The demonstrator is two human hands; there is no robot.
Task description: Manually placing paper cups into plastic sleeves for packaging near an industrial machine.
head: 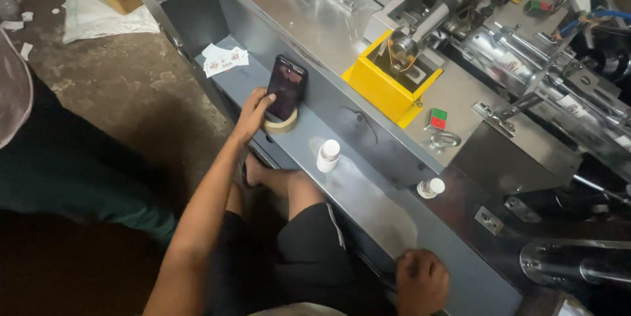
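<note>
Looks like the phone [286, 87] is being propped up right now. It stands nearly upright on a tape roll [281, 122] on the grey ledge [368, 197] of the machine [460, 59], leaning back against the machine's side wall. The left hand [252, 113] is on it: thumb up on the phone's left edge, other fingers curled loosely by the roll, so a light steadying touch, not a full grip. My guess is the next bit needs a gentle let-go so the phone doesn't slide off the roll.

The right hand [420, 282] sits at the ledge's near edge, closed into a loose fist. Can't tell if anything's inside it.

Also on the ledge: a white bottle [328, 155] just right of the roll, and some paper slips [224, 60] further back.
</note>
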